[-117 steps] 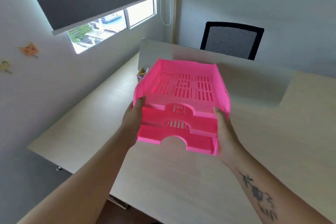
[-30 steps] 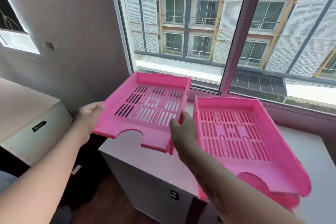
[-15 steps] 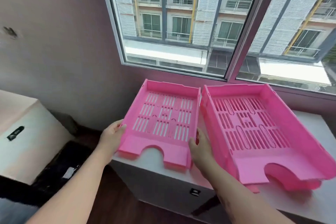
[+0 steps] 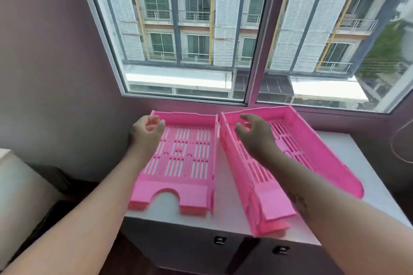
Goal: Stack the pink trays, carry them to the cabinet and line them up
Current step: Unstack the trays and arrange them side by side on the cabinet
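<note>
Pink slotted trays, a single left tray and a right stack, lay side by side on the white cabinet; my left hand and right hand hovered loosely open, holding nothing.

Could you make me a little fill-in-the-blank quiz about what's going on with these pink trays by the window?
1. The trays sit on top of a white ____ under the window.
2. The left tray lies ____ the right tray, not stacked on it.
3. Both the left hand and the right hand are ____, holding nothing.
4. The trays' color is ____.

Missing words: cabinet; beside; open; pink
</note>
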